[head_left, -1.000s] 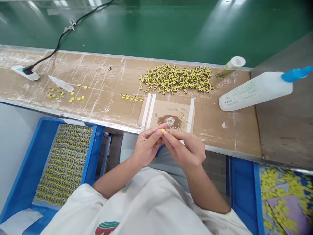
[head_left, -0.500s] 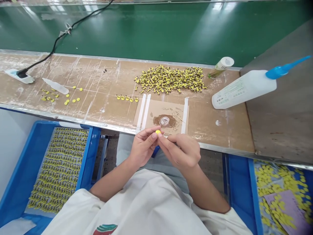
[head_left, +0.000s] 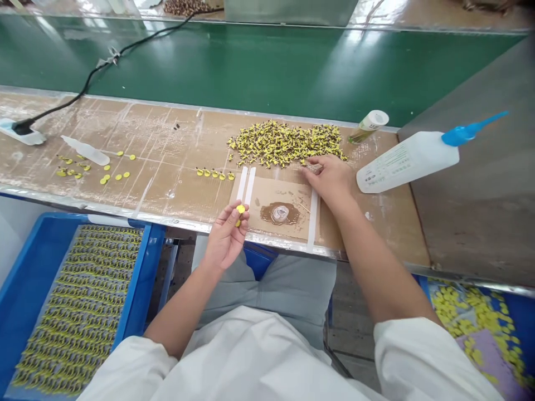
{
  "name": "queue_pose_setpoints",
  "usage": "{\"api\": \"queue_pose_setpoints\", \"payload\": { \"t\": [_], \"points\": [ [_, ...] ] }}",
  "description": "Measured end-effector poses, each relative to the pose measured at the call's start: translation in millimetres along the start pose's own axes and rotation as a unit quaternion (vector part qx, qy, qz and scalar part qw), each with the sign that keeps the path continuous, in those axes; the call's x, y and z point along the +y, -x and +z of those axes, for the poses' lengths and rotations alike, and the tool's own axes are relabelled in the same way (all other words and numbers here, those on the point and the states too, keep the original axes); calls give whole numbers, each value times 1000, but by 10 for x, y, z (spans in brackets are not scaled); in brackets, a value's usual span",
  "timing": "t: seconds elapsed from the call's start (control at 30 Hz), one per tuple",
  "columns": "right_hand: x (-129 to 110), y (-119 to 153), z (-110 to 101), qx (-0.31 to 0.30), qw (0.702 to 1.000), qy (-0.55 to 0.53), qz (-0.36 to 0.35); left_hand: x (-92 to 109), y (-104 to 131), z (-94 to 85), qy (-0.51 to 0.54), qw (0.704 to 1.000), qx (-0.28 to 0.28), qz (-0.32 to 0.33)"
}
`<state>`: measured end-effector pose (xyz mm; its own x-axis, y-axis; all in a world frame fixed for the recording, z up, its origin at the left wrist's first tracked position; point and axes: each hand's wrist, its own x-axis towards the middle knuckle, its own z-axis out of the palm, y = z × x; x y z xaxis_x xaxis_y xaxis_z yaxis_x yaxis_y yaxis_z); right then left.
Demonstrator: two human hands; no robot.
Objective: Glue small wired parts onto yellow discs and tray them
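Between its thumb and fingers, my left hand (head_left: 228, 234) grips yellow discs (head_left: 240, 209) just over the table's front edge. My right hand (head_left: 330, 178) reaches to the lower right edge of the pile of small yellow-and-black pieces (head_left: 284, 142); its thumb and index finger are apart, and nothing shows between them. A brown cardboard sheet (head_left: 267, 192) with white tape strips lies between my hands, bearing a clear blob (head_left: 280, 213) in a wet brown patch. To the left, several yellow pieces (head_left: 215, 174) stand in a row.
A white bottle with a blue nozzle (head_left: 407, 161) and a small clear container (head_left: 368, 127) are at the right. Loose yellow discs (head_left: 119, 177) and a white tube (head_left: 86, 150) lie left. Blue trays (head_left: 144, 278) flank me below the table; a black cable (head_left: 87, 83) runs at the back left.
My hands have separated. The left moved left with yellow discs in its grip; the right went up and right to the pile, and its fingers parted. The camera view has shifted slightly.
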<state>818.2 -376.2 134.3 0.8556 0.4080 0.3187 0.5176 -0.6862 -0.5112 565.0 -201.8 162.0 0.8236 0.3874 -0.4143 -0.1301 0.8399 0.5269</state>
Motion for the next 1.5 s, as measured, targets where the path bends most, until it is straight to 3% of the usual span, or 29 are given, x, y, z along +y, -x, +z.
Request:
{"api": "queue_pose_setpoints", "payload": {
  "t": [0.13,0.27,0.47,0.67,0.83,1.0,1.3,1.4,1.5],
  "points": [
    [88,-103,133,-32,999,17,3,50,-103,-42,-16,999,4,33],
    [20,-36,122,-28,995,88,-32,71,-170,-79,-33,998,15,44],
    [-63,62,-119,-28,977,197,-75,75,-238,-108,-39,998,8,55],
    [-11,17,-470,-145,967,129,-162,59,-344,-107,-39,997,-11,61],
    [-25,61,-397,-177,958,141,-178,43,-439,-72,-31,997,-37,54],
    [15,222,-226,-120,970,131,-165,51,-486,-61,-31,998,-24,50],
    [257,430,-173,-16,984,-3,-179,23,-503,-71,-42,997,-27,65],
    [235,483,-156,33,988,-86,-122,-10,-508,-77,-44,995,-48,79],
    [42,628,-171,87,974,-207,-26,-42,-508,-87,-35,993,-75,83]
  ]
}}
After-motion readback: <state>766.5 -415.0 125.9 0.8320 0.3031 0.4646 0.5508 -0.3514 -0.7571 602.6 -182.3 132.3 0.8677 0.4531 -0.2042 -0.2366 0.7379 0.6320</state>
